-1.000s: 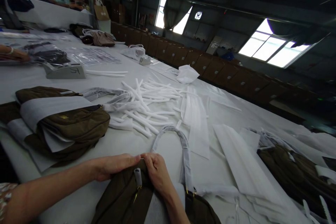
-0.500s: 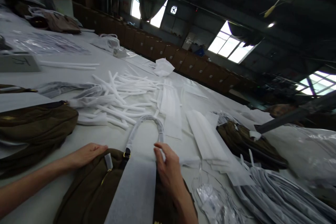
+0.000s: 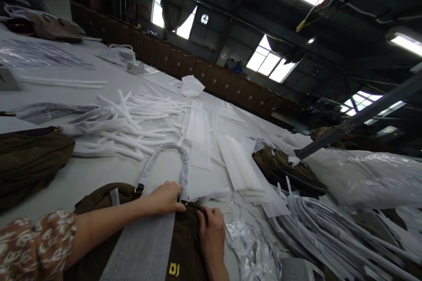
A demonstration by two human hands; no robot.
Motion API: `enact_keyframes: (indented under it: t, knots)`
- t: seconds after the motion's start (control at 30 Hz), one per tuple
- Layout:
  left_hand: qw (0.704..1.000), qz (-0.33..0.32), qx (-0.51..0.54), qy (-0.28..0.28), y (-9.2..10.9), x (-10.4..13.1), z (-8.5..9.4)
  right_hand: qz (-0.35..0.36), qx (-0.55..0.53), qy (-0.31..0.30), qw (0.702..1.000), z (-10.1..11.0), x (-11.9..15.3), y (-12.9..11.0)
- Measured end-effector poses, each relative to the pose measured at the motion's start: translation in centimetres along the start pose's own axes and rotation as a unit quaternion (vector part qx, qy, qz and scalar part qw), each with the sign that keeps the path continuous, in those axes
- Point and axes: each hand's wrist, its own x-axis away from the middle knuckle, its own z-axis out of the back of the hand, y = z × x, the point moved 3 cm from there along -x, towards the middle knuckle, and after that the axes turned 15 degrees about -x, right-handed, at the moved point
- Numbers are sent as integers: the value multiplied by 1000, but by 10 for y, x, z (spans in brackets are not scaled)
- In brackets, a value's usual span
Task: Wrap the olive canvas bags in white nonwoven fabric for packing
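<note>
A dark olive handbag (image 3: 189, 239) with gold letters lies in front of me, its arched handle (image 3: 169, 145) wrapped in translucent film. A strip of whitish sheet (image 3: 141, 246) runs down over the bag's front. My left hand (image 3: 165, 198) reaches across the bag's top, with thumb and fingers closed at the lower right end of the handle, by the gold ring. At the bag's upper right edge, my right hand (image 3: 212, 232) grips the fabric, fingers bent over it. A small white tag (image 3: 114, 196) sticks out at the bag's left top.
White padding tubes (image 3: 148, 118) lie in a loose heap beyond the bag. White foam sheets (image 3: 239, 164) are stacked to the right, near wrapped grey straps (image 3: 316, 224) and clear plastic packets (image 3: 245, 241). Other olive bags (image 3: 33, 158) flank the area. A metal post (image 3: 362, 118) slants at right.
My left hand has left the bag's left corner and moved right to the handle's end. My right hand has let go of the handle and moved down to the bag's right edge.
</note>
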Motion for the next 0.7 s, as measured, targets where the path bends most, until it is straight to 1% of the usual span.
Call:
enact_keyframes:
  t: [0.1, 0.2, 0.27, 0.4, 0.47, 0.53, 0.6, 0.7]
  knots:
    - [1000, 23, 3, -14, -6, -12, -16, 23, 20, 23, 999, -4, 8, 7]
    - [1000, 19, 11, -14, -9, -13, -22, 48, 24, 26, 998, -9, 12, 8]
    - [1000, 13, 13, -10, -9, -11, -24, 49, 26, 21, 998, -10, 11, 5]
    - [1000, 11, 10, -3, -6, -7, -30, 17, 74, 12, 997, -11, 2, 2]
    - [1000, 11, 2, -3, -6, -7, -34, 8, 93, -7, 996, -12, -4, 2]
    - [1000, 10, -5, -6, -7, -7, -37, -12, 91, -31, 995, -12, -9, 5]
    - [1000, 13, -2, -11, -9, -8, -40, -58, 57, -61, 995, -13, -15, 10]
    - [999, 28, 16, -17, -12, -9, -42, -127, -39, -107, 985, -14, -23, 18]
